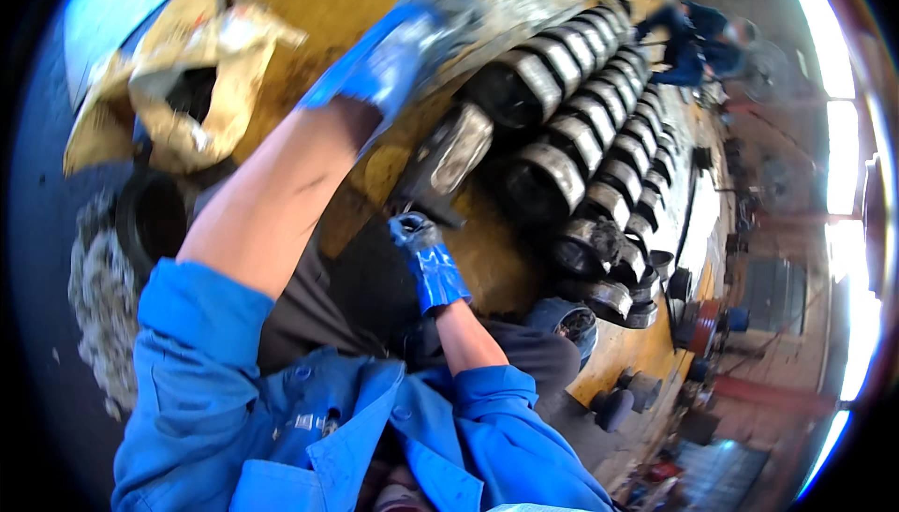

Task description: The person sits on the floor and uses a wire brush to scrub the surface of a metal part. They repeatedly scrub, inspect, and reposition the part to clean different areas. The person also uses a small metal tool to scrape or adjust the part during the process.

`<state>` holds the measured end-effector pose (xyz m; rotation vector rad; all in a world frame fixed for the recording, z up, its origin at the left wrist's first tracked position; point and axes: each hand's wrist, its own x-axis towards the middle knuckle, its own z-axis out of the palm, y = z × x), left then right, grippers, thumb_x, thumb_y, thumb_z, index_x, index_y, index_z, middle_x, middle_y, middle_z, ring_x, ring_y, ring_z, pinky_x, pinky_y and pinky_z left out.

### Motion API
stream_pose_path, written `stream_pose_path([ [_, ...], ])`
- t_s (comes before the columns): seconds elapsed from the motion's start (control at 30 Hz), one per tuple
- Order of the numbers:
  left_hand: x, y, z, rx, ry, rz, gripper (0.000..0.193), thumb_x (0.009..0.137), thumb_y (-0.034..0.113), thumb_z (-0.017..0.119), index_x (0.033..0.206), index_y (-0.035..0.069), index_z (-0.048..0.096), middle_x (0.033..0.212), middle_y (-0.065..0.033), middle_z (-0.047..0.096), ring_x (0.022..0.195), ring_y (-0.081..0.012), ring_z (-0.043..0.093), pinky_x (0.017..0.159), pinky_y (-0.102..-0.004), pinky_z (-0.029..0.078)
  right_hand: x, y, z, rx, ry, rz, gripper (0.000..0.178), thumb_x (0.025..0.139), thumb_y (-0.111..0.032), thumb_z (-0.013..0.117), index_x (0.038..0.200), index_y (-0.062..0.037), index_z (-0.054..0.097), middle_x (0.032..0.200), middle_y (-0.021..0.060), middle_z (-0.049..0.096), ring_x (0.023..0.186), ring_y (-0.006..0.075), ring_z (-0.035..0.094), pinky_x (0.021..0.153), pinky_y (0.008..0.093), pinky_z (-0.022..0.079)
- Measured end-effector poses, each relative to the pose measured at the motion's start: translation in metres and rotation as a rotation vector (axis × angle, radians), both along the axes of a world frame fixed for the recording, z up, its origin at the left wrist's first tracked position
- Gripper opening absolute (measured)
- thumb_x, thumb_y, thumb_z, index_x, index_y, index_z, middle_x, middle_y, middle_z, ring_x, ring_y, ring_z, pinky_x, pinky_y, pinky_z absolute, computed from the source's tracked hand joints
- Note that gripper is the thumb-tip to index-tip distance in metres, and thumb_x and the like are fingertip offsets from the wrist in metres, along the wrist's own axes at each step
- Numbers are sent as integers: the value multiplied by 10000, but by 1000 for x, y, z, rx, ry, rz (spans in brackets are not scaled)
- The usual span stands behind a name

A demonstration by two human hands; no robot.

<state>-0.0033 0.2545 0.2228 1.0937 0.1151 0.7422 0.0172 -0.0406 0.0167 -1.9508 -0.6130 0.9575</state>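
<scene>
My left hand (398, 53), in a blue glove, reaches out to the upper middle beside the rows of rings; motion smears its fingers, so I cannot tell what they touch. Closer to my body, my right hand (429, 259), also blue-gloved, has its fingers curled at the lower edge of a dark metal ring (459, 151). This ring stands tilted, with a worn, shiny band round its side. Just to its right lie several rows of dark metal rings (543, 179) with bright bands, packed end to end.
A torn tan sack (211, 100) stands at the upper left. Below it are a dark round pan-like piece (150, 222) and a heap of grey fluffy waste (103, 306). Another person (698, 39) is at the far right. Loose dark round parts (613, 409) lie at the lower right.
</scene>
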Motion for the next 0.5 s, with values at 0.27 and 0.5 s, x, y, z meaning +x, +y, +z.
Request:
stream_pose_path([
  [0.27,-19,-50,32,161,11,49,511,947,304,611,1368,43,484,1241,-113,590,1122,-218,585,1016,-361,414,63,-1,-7,-43,-21,-34,138,897,-170,725,943,-40,725,876,91,734,682,134,672,559,253,526],
  [0.5,-41,-51,32,182,19,125,448,928,253,612,1307,36,512,1163,-117,595,1050,-207,594,951,-353,431,30,-68,-45,-14,394,-33,163,898,-171,720,989,-37,692,982,126,723,735,197,685,574,304,541],
])
